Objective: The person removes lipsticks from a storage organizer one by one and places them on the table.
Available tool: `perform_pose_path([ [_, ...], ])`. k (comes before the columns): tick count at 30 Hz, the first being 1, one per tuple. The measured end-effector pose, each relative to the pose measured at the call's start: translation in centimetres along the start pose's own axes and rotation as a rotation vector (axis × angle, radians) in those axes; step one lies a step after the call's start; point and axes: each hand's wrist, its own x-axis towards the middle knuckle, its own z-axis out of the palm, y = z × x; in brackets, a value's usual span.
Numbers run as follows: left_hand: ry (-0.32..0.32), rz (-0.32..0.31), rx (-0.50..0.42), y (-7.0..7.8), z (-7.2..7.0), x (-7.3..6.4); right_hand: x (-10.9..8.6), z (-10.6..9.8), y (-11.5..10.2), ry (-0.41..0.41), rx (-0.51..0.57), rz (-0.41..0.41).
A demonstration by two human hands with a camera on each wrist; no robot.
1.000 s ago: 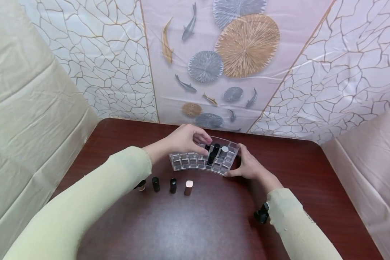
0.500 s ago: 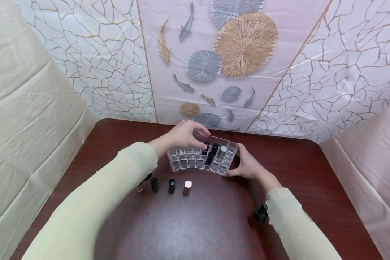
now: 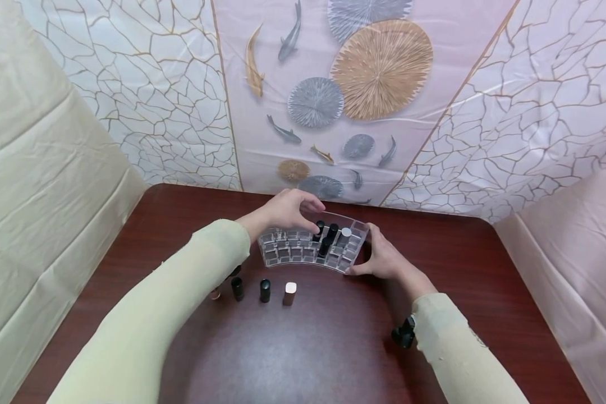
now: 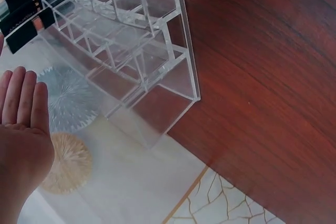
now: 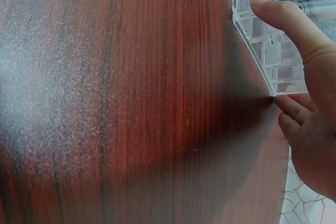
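Gripping the rack (image 3: pixel 294 253) at its end, right hand (image 3: pixel 384 255).
The left hand (image 3: pixel 287 212) has its fingers wide, close by a black tube (image 4: pixel 23 35) set in the rack; nearer the person than those fingers, more tubes (image 3: pixel 265 291) stand on the worktop (image 3: pixel 283 348).

Left hand (image 3: pixel 287 211) slightly higher, fingers (image 3: pixel 313 202) spread wider; black tube (image 3: pixel 320 225) more exposed.
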Motion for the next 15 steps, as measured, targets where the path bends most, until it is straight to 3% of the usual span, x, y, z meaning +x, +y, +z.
perform_pose_path([
  [9,-0.007,0.043,0.083,-0.84,0.87,0.58,-0.01,0.03,0.07,-0.001,0.006,-0.001],
  [15,0.021,0.037,0.150,-0.90,0.88,0.46,-0.11,-0.05,-0.12,-0.003,0.005,0.001],
])
